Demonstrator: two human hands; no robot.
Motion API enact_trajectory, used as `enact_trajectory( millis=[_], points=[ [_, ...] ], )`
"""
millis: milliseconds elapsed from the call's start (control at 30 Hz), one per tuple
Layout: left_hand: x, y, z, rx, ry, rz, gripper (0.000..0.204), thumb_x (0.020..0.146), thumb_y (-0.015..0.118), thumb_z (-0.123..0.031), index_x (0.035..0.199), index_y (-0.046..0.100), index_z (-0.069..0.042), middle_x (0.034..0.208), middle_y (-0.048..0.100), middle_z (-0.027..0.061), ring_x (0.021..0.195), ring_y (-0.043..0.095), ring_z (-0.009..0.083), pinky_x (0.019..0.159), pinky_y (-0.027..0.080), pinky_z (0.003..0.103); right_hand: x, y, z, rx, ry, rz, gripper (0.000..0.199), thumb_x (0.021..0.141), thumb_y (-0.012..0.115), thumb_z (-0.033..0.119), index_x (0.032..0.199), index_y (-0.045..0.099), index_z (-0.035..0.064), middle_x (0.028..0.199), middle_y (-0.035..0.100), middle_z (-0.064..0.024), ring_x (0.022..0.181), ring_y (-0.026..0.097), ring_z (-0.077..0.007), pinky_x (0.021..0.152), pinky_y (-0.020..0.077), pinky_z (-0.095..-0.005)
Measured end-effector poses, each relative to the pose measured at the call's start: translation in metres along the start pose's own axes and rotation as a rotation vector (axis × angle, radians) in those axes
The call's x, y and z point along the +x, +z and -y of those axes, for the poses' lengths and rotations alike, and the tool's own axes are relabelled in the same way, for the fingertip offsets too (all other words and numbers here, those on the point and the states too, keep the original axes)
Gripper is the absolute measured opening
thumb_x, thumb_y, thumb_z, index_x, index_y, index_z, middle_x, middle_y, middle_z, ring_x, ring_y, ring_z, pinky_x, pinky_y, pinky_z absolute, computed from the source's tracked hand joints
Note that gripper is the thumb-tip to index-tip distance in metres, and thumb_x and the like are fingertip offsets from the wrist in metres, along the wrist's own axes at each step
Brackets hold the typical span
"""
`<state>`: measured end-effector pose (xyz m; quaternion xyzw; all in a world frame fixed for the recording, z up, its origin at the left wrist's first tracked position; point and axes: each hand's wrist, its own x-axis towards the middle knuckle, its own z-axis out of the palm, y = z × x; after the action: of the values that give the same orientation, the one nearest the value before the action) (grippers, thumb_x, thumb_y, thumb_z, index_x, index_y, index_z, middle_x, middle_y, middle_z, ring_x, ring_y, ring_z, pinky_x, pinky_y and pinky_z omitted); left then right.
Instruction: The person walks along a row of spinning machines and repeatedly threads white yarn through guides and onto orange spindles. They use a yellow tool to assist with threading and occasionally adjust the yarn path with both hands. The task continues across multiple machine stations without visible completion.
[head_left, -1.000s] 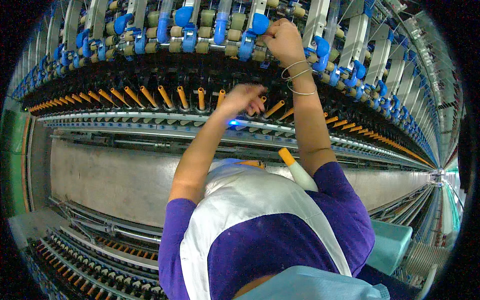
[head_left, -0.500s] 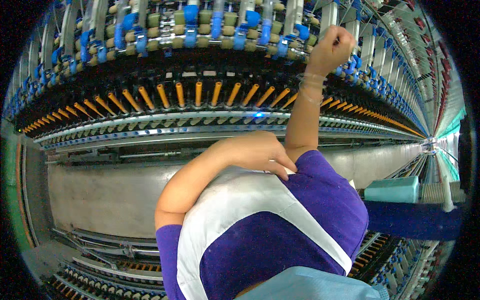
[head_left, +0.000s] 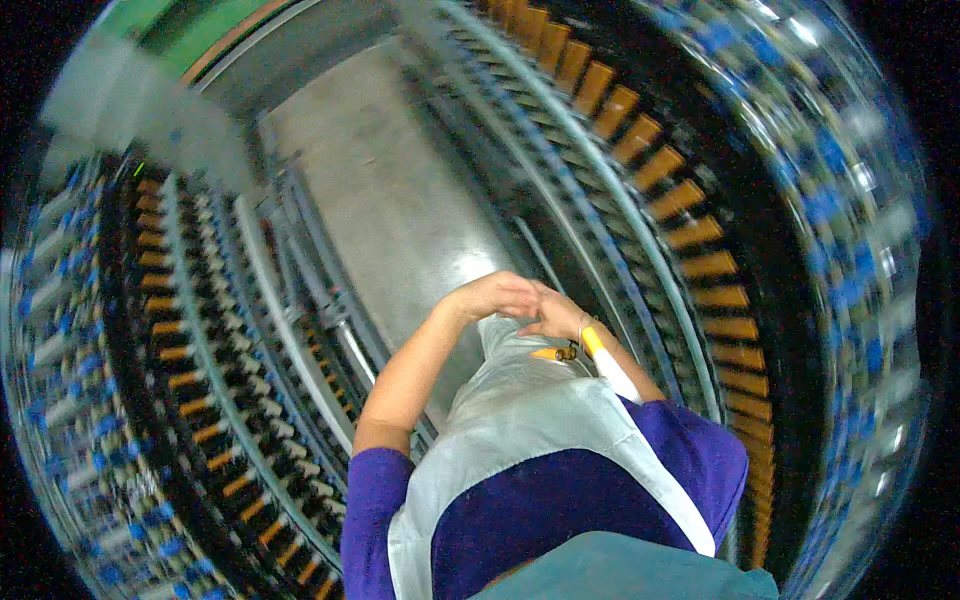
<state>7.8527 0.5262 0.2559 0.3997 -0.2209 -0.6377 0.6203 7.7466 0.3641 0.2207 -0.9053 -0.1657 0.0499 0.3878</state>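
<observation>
My left hand (head_left: 497, 296) and my right hand (head_left: 556, 314) meet in front of my waist, fingers bent and touching. Whatever they pinch, if anything, is too small to make out. Against my right forearm rests a slim white bobbin (head_left: 615, 372) with an orange-yellow end, seemingly wound with white yarn; what holds it there is hidden. Just below my hands, a small orange-and-black object (head_left: 556, 353) shows at the front of my pale apron (head_left: 530, 410).
Spinning machines with rows of orange bobbin tubes (head_left: 709, 264) and blue fittings curve along my right. Another such row (head_left: 175, 353) lines my left. Between them runs a grey floor aisle (head_left: 385, 180), reaching a green floor area (head_left: 190, 30) at the far end.
I have turned left, so the machine that was ahead is now on my right. My right hand has come down from the machine, and both hands have come together at my waist.
</observation>
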Motion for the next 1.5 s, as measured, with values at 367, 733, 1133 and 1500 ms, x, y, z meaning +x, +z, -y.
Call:
enact_trajectory(
  millis=[367, 733, 1133, 1500],
  points=[
    [-0.256, -0.197, -0.024, -0.853, 0.986, -0.919, 0.014, 0.092, 0.05, -0.013, 0.083, 0.054, -0.002, 0.07, 0.045, 0.0019, 0.061, 0.04, 0.0091, 0.051, 0.032, 0.021, 0.49, -0.015, 0.036, 0.474, 0.179, 0.34, 0.048, 0.094, 0.045, 0.041, 0.077, 0.066, 0.0016, 0.047, 0.045, 0.0013, 0.045, 0.041, -0.0076, 0.045, 0.0338, -0.0258],
    [-0.266, -0.586, -0.353, -0.756, 0.701, -0.992, 0.014, 0.092, 0.054, -0.022, 0.086, 0.055, -0.009, 0.053, 0.034, -0.0062, 0.046, 0.029, 0.0072, 0.053, 0.031, 0.022, 0.83, -0.017, -0.039, 1.114, 0.475, -0.248, 0.039, 0.087, 0.058, 0.024, 0.052, 0.046, 0.0113, 0.053, 0.042, 0.0037, 0.046, 0.037, -0.0089, 0.045, 0.0316, -0.0264],
    [-0.309, -1.007, -0.444, 0.631, -0.625, -1.492, 0.046, 0.083, 0.055, -0.045, 0.089, 0.065, 0.0, 0.087, 0.066, 0.0149, 0.08, 0.061, 0.0264, 0.07, 0.047, 0.041, 1.206, -0.173, -0.213, 1.142, 0.55, -0.772, 0.02, 0.087, 0.054, 0.022, 0.073, 0.054, 0.0073, 0.058, 0.041, 0.0035, 0.05, 0.035, -0.0063, 0.047, 0.0305, -0.0227],
    [-0.324, -1.236, -0.547, 0.431, -1.041, -1.258, 0.051, 0.084, 0.056, -0.043, 0.119, 0.046, -0.008, 0.114, 0.054, 0.0137, 0.103, 0.052, 0.0277, 0.079, 0.047, 0.041, 1.548, -0.251, -0.345, 0.1, 0.343, -0.51, 0.02, 0.084, 0.057, 0.022, 0.093, 0.063, 0.0051, 0.072, 0.063, -0.0141, 0.062, 0.06, -0.0256, 0.06, 0.0474, -0.0348]
  ],
)
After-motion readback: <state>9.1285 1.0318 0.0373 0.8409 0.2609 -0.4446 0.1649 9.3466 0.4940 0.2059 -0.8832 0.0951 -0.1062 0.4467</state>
